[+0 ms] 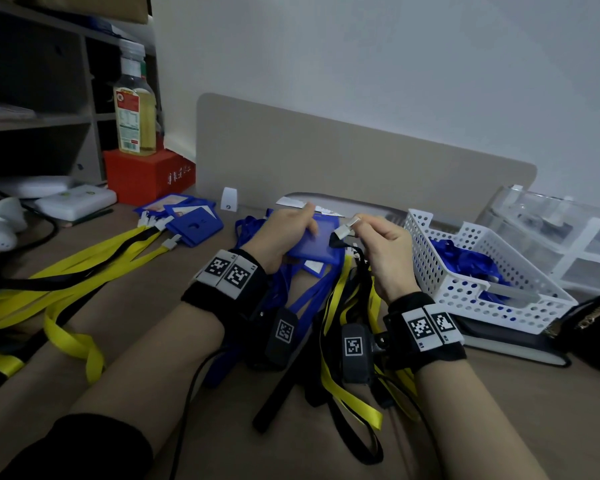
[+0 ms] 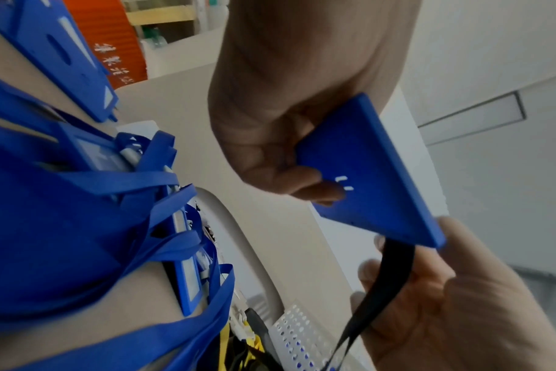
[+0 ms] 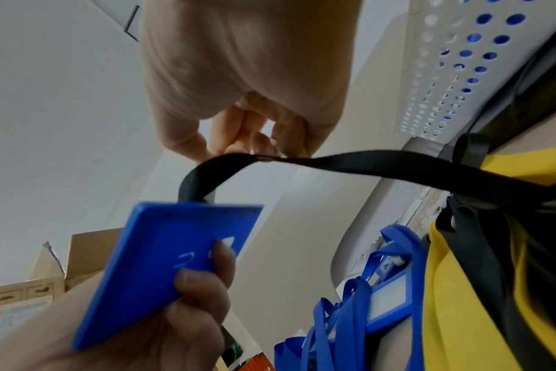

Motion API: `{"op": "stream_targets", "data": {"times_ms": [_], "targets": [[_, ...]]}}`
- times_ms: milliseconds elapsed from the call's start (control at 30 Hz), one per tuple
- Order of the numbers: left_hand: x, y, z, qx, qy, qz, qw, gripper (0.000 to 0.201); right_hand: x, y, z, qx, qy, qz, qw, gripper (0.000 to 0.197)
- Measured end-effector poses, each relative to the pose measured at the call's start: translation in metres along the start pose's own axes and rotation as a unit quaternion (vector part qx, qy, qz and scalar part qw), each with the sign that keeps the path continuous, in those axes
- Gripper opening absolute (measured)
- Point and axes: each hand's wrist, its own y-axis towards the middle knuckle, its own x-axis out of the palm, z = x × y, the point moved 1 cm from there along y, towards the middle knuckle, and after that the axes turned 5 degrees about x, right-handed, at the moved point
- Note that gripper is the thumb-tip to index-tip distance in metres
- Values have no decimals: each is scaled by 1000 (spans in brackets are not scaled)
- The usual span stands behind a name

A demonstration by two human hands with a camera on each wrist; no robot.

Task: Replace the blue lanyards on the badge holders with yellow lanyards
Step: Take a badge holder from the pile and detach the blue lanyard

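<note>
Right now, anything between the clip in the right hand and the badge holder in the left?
Nothing visible. The right hand pinches the white clip just off the top edge of the blue badge holder gripped by the left hand. Only the lanyard's own black strap curves between them; no other object blocks the gap.

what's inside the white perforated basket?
The white perforated basket holds a heap of blue lanyards, seen over the rim and through its holes. Whatever lies beneath the heap is covered, so I cannot tell what else is inside.

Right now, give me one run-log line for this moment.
left hand: grips blue badge holder | right hand: pinches lanyard clip | clip at holder's edge
</note>
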Motion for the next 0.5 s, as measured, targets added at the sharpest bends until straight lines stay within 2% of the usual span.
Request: {"op": "stream_targets", "data": {"times_ms": [133,267,333,433,500], "targets": [[-12,4,3,21,-41,66,997,44,-5,2,0,-6,-23,42,999,31],[-18,5,8,40,-97,102,989,39,-16,6,7,-43,-118,83,989,17],[-17,4,9,36,-116,70,990,38,-19,8,7,-64,-154,84,982,22],[-14,1,9,33,-107,-36,993,40,-14,9,0,-58,-99,69,991,14],[-12,-2,9,43,-65,-104,992,40,-8,9,-2,-60,-90,51,993,20]]}}
